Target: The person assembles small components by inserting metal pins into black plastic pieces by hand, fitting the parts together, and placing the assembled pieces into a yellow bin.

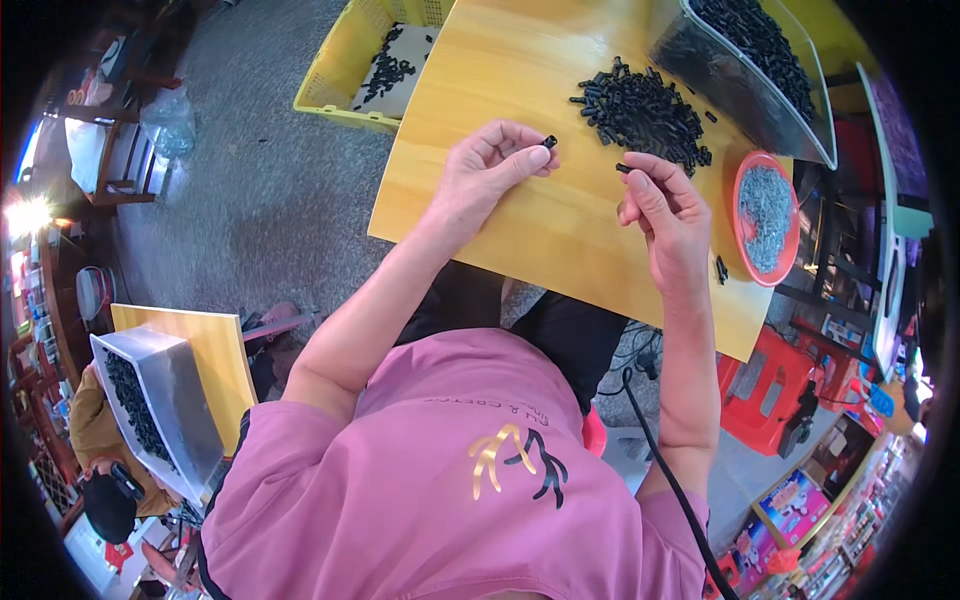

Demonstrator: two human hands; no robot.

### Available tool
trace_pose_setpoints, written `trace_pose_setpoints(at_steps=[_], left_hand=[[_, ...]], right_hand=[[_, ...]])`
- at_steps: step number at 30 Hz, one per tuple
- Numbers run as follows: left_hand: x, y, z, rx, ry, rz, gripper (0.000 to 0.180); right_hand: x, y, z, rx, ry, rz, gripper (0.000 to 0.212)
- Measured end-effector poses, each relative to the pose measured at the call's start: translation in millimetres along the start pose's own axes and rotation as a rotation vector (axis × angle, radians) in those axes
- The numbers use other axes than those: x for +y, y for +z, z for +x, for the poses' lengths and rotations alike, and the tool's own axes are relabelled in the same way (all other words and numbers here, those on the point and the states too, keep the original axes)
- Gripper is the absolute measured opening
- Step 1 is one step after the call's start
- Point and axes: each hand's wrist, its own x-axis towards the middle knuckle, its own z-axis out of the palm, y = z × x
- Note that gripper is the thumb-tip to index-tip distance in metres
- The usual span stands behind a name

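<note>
Between the thumb and fingertips of my left hand (pixel 490 170) is a small black cylindrical plastic piece (pixel 549 142). My right hand (pixel 668 205) pinches another small black piece (pixel 624 168) at its fingertips. Both hands are held over the wooden table (pixel 480 90), a short gap apart. Beyond them lies a heap of black pieces (pixel 645 112) of the same sort. To the right of my right hand, an orange-red bowl (pixel 740 215) holds many small, shiny, clear or silvery bits (pixel 767 218). A few loose black pieces (pixel 721 269) lie beside the bowl.
A clear bin (pixel 740 95) full of black pieces stands at the table's far right. Beyond the left edge is a yellow crate (pixel 345 60) with black pieces inside. A red stool (pixel 765 390) is at right. At lower left, a person (pixel 105 490) sits by another bin (pixel 175 410).
</note>
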Motion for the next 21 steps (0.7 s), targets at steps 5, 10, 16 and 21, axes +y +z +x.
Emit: trace_pose_setpoints(at_steps=[5, 10, 16, 21], left_hand=[[-1, -5, 1, -0.021, 0.013, -0.017, 0.017], [-4, -6, 2, -0.050, 0.030, 0.035, 0.016], [-3, -4, 0, -0.106, 0.028, 0.145, 0.016], [0, 0, -3, -0.090, 0.031, 0.294, 0.017]], right_hand=[[1, 6, 3, -0.031, -0.001, -0.001, 0.021], [-3, 12, 3, -0.065, 0.014, -0.026, 0.022], [1, 20, 6, -0.064, 0.069, 0.121, 0.022], [4, 28, 8, -0.092, 0.051, 0.062, 0.020]])
